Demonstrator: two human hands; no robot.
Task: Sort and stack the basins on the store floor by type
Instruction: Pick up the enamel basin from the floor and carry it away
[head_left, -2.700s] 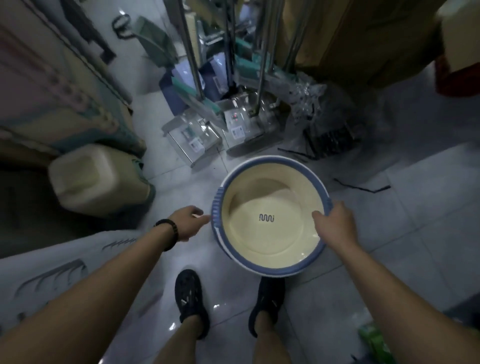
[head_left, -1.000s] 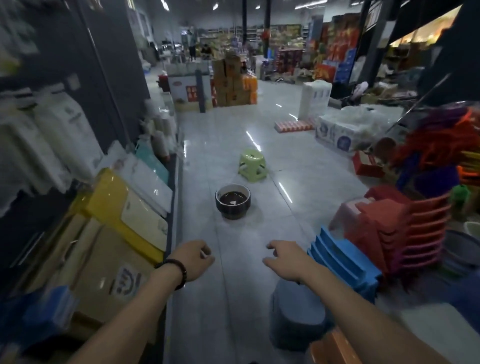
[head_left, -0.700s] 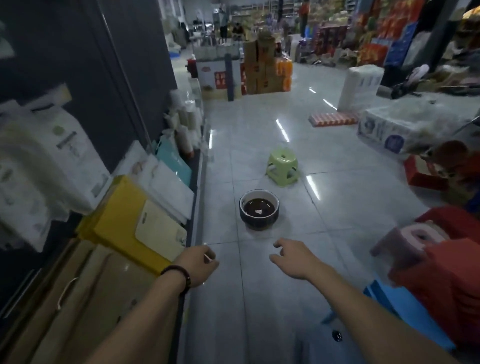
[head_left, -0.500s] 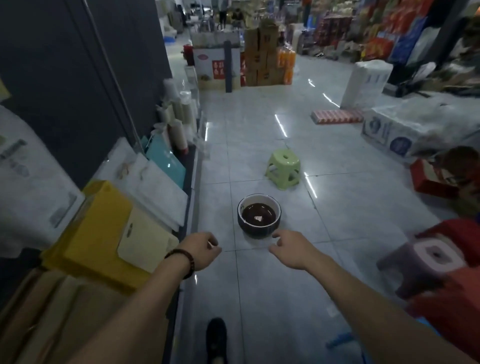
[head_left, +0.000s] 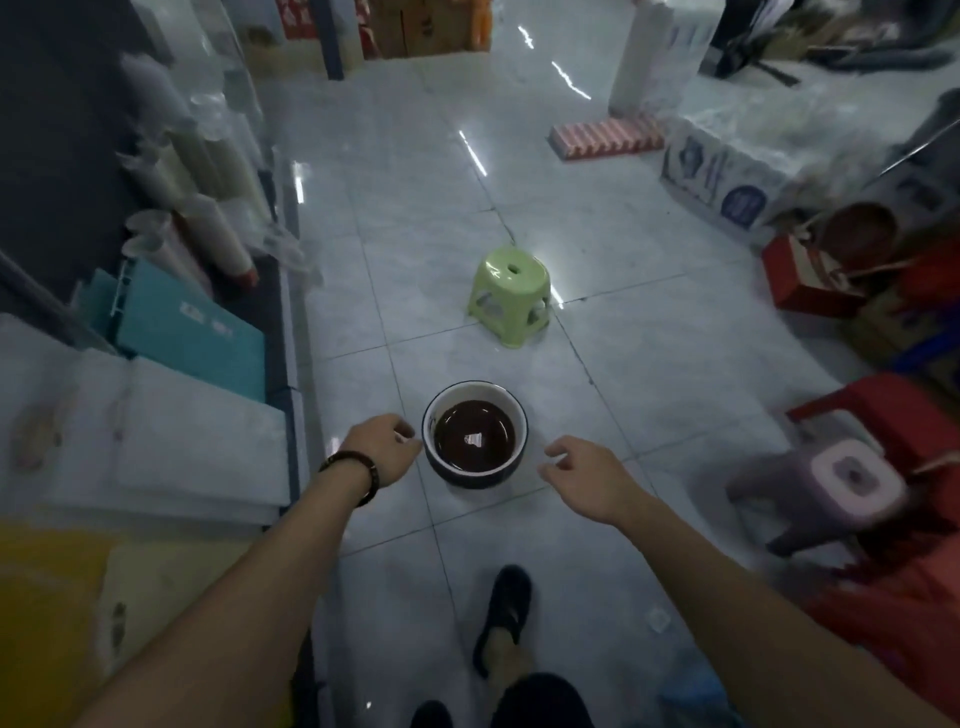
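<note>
Basin (head_left: 475, 441) sits on the grey floor tiles (head_left: 415, 234) between both hands, and neither holds it. The left hand (head_left: 382, 452), with a dark bead band (head_left: 358, 470) at the wrist, hangs by the left rim, fingers loosely curled round nothing; I cannot tell whether it touches. The right hand (head_left: 584, 475) hovers just right of the wall, apart from it, fingers relaxed and slightly spread. I see a round, dark-walled basin with a white rim and a glossy brown inside bearing a small white mark. A green stool (head_left: 511, 296) stands beyond it.
</note>
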